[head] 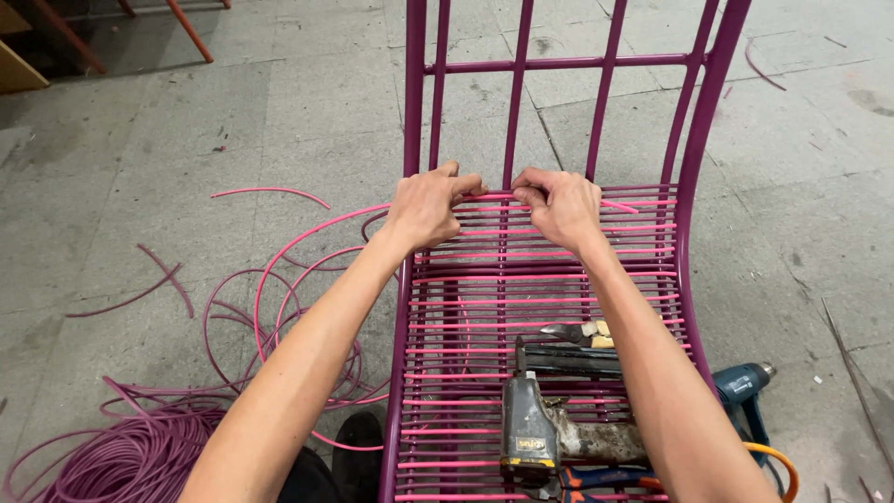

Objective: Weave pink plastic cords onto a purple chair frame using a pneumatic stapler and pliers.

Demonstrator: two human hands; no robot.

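A purple metal chair frame (pixel 694 168) lies in front of me, its seat strung with rows of pink cord (pixel 521 279). My left hand (pixel 430 203) and my right hand (pixel 559 205) both pinch the topmost pink strand where the strung rows end, thumbs close together near a vertical bar. The strand runs left off the frame into loose loops of pink cord (pixel 279 279) on the floor.
A worn pneumatic stapler (pixel 540 433), pliers (pixel 582 333) and a dark bar tool rest on the strung seat near me. A blue heat gun (pixel 745 387) lies on the floor to the right. A coil of purple cord (pixel 130 456) sits at lower left on grey concrete tiles.
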